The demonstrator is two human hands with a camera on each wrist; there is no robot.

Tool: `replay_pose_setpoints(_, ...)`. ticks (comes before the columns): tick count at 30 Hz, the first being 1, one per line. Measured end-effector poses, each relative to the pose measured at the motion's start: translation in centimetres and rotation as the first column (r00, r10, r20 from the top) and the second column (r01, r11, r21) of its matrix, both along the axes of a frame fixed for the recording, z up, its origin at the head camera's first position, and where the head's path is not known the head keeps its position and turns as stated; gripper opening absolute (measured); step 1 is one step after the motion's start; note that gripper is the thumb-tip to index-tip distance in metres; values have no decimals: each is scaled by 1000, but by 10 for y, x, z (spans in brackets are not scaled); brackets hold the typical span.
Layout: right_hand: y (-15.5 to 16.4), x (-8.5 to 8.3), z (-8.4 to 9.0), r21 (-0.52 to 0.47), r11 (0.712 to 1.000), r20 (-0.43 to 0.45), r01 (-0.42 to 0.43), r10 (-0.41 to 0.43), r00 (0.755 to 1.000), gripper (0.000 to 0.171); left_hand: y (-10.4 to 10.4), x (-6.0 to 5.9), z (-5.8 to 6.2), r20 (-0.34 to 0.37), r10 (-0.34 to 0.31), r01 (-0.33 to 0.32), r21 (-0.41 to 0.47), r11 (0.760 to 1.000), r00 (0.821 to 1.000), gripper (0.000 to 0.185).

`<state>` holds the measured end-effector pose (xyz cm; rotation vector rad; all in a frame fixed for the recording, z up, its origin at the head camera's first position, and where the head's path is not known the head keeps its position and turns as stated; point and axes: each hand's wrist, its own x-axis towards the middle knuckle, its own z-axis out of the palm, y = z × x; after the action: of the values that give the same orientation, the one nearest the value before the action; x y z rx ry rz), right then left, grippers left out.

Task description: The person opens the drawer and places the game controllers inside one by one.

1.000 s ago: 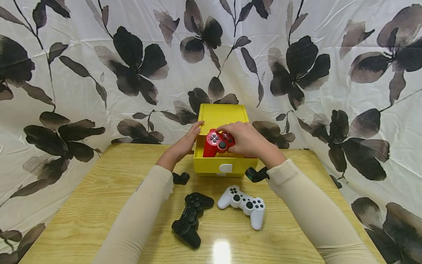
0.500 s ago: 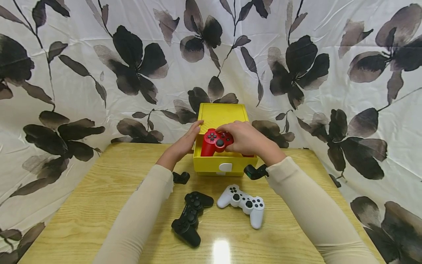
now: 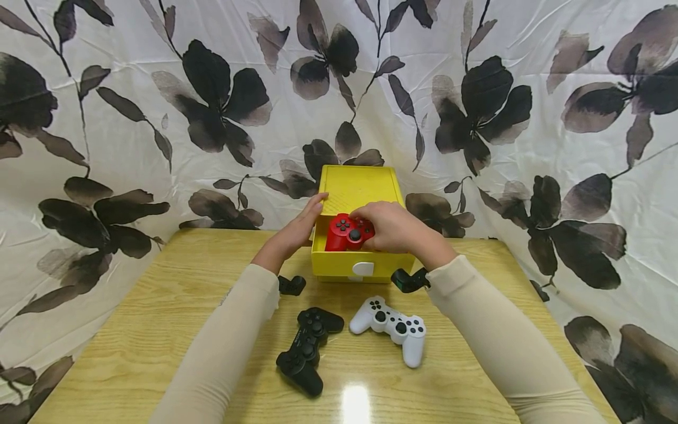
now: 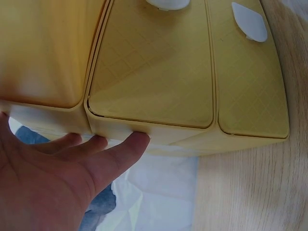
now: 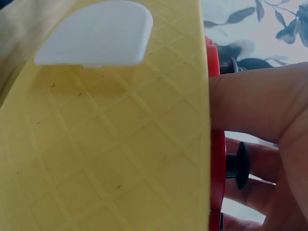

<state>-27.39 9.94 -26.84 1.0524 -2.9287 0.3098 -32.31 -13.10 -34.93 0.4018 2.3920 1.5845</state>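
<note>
Your right hand (image 3: 392, 228) was curled over the red controller (image 3: 346, 232), gripping its right side and holding it inside the open yellow box (image 3: 339, 265), low against the front wall. The right wrist view was mostly filled by the box wall, so how deep the controller sat was hard to tell. Your left hand (image 3: 296, 227) lay with straight fingers pressed against the box's left side near the far corner, holding nothing. The box stood at the far middle of the wooden table (image 3: 132, 330), its lid up against the flowered cloth (image 3: 159, 88). Near you lay a black controller (image 3: 308, 348) and, just right of it, a white controller (image 3: 391, 327), apart from each other.
</note>
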Motion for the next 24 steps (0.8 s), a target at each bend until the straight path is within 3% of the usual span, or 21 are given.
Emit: replay_pose_setpoints(24,-1,-6,-12,28,999,62,-17,16,998,45,1,0,0,7,2,-3,25,1000,1000,51)
